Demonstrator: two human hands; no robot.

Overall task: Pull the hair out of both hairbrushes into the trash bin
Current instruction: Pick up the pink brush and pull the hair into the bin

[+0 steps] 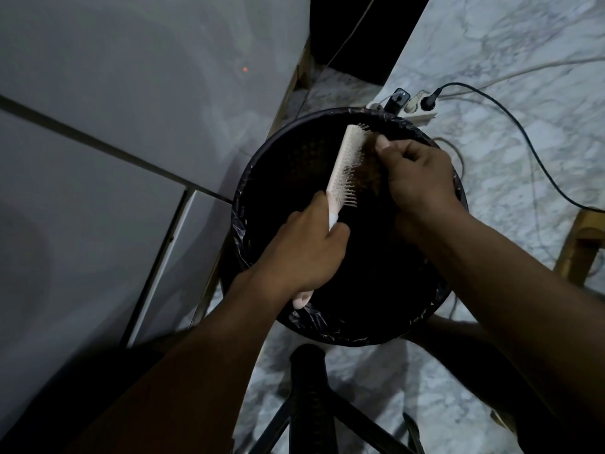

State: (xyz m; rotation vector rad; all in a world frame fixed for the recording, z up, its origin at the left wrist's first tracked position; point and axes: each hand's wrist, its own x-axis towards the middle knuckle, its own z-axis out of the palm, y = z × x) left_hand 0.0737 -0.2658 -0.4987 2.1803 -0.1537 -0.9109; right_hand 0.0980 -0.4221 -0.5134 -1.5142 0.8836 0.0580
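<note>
Head view: round trash bin (248, 178) w/ black liner, inside too dark to be read. Pale hairbrush (343, 165) is held over it, handle gripped by left hand (304, 253); brown hair (370, 172) in bristles is pinched by right hand (415, 172).

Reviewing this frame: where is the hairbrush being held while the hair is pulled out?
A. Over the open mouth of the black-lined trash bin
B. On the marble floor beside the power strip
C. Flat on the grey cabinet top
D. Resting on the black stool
A: the left hand has the white hairbrush by its handle above the trash bin, while the right hand picks at the hair in its bristles.
</note>
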